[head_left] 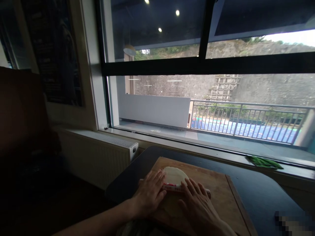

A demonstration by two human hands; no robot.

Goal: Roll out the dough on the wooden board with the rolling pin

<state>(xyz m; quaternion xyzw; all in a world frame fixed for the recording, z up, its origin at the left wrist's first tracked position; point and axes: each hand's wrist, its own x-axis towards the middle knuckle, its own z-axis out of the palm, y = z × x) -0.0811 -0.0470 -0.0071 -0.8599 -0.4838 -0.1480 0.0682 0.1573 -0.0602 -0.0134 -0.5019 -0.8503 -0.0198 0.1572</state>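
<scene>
A rolling pin (173, 187) with a red and white patterned middle lies across the wooden board (220, 190). My left hand (150, 190) rests on its left part, fingers stretched out flat over it. On the right part lies my right hand (197, 198), its fingers also extended and slightly apart. One rounded end of the pin shows beyond my right fingers. Just past the pin, a pale, flat round of dough (176, 175) lies on the board; its near edge is hidden by the pin and my hands.
The board sits on a dark table (258, 186) with rounded corners. A green cloth (264, 162) lies on the windowsill at the right. A white radiator (103, 157) stands at the left, below the large window. A blurred object (290, 224) is at the lower right.
</scene>
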